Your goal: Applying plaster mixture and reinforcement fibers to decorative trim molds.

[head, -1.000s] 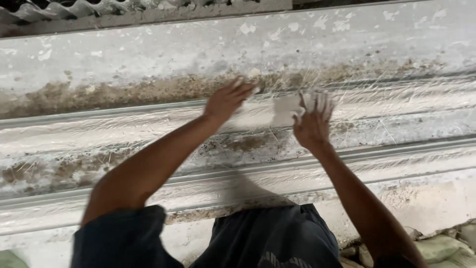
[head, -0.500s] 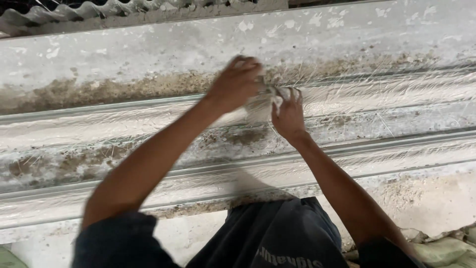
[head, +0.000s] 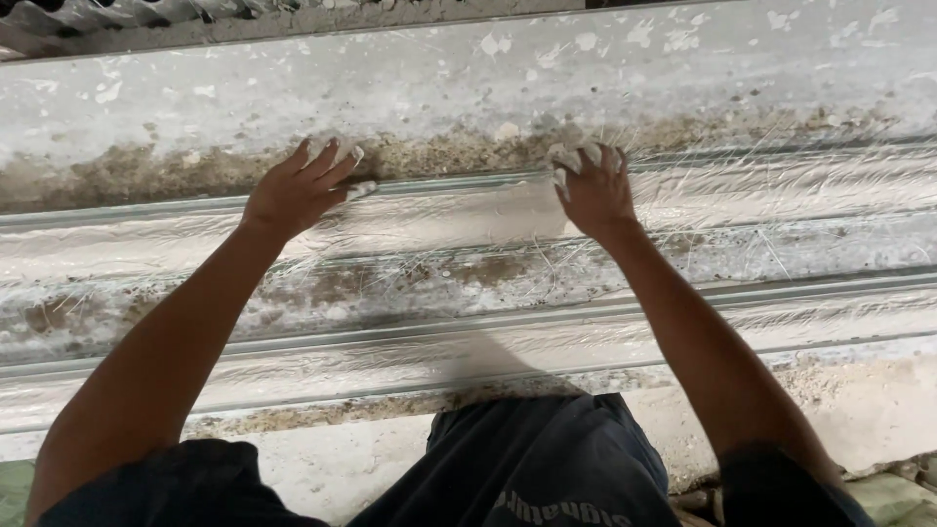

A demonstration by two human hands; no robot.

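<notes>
A long plaster moulding [head: 468, 283] with ridges and grooves lies across the view, wet, white and streaked with loose fibres. My left hand [head: 298, 190] presses flat on its upper ridge, left of the middle, fingers spread and coated in white plaster. My right hand [head: 593, 187] rests on the same ridge to the right, fingers bent, their tips also caked in plaster. Neither hand holds anything. The two hands are well apart.
Behind the moulding runs a flat, plaster-splattered slab [head: 468, 78] with a brown, dirty band along its near edge. Corrugated sheeting [head: 117, 15] shows at the top left. My dark shorts [head: 527, 468] fill the bottom middle, with rubble [head: 898, 488] at the lower right.
The hands were close together at the middle of the ridge half a second ago. They have since spread apart, the left moving left and the right moving right along the ridge.
</notes>
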